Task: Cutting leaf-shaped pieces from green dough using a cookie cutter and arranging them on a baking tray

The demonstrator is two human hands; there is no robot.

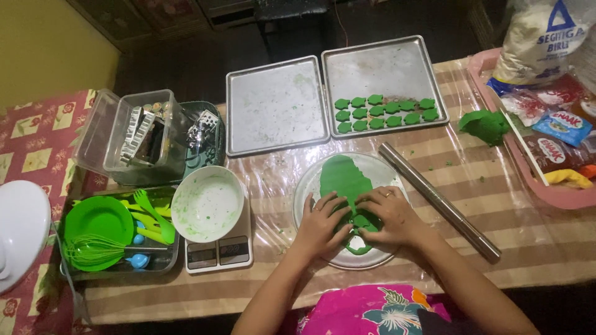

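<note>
both hands press down on a sheet of green dough (pixel 343 177) lying on a round plate (pixel 382 167). the left hand (pixel 323 222) has its fingers spread flat on the dough's near edge; the right hand (pixel 390 214) curls its fingers onto the dough just beside it. right of the plate lies a metal rolling pin (pixel 439 201). behind the plate a baking tray (pixel 385 68) holds rows of green cut-out shapes (pixel 385 111). left of the plate a white bowl (pixel 207 203) sits on a kitchen scale (pixel 218 253).
</note>
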